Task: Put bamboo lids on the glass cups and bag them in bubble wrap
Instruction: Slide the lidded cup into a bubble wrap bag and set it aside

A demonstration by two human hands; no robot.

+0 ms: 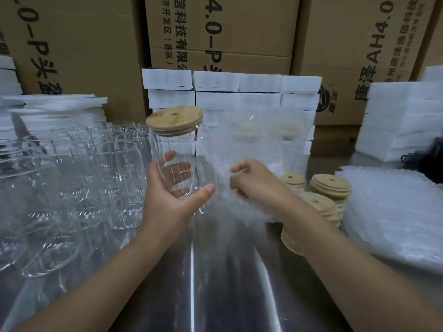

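- Fingers of the left hand (pixel 167 200) show only through the glass cup (pixel 177 149), and the glass warps them.
- Fingertips of the right hand (pixel 251 180) curl into the bubble wrap bag (pixel 259 140); we can't see the exact pinch point.
- The bag's edges are blurred, so we can't trace its mouth.
- The bag veils the foam blocks (pixel 215 80) and some faint tan shapes we can't identify.
- The right forearm covers part of the bamboo lid stacks (pixel 329 185); count unknown.
- The loose cups (pixel 72 176) overlap and run off the left edge; we can't count them.
- The cardboard boxes (pixel 239 32) are cut by the top edge, so the print is only partial.
- The dark object (pixel 431 159) is cut off at the right edge and unidentifiable.
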